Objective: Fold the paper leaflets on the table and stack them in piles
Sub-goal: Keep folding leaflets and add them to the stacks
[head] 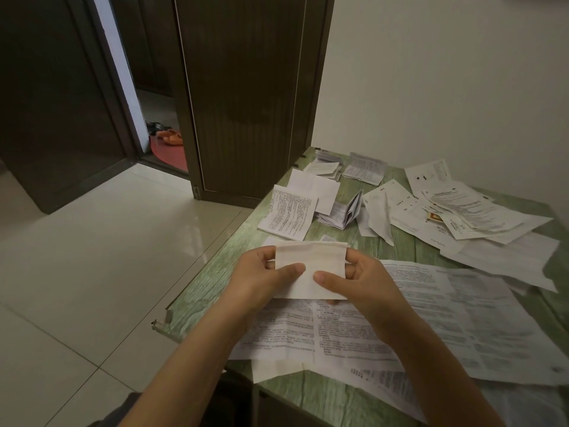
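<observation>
Two hands, left hand (261, 272) and right hand (360, 282), pinching rectangular folded leaflet (309, 266), green woodgrain table (332, 392)

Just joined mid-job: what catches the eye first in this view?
Mid-frame, the left hand and the right hand pinch a folded leaflet between them over the green table. At the far right lies a messy heap of unfolded sheets. Small folded piles sit near the table's far left corner.
</observation>
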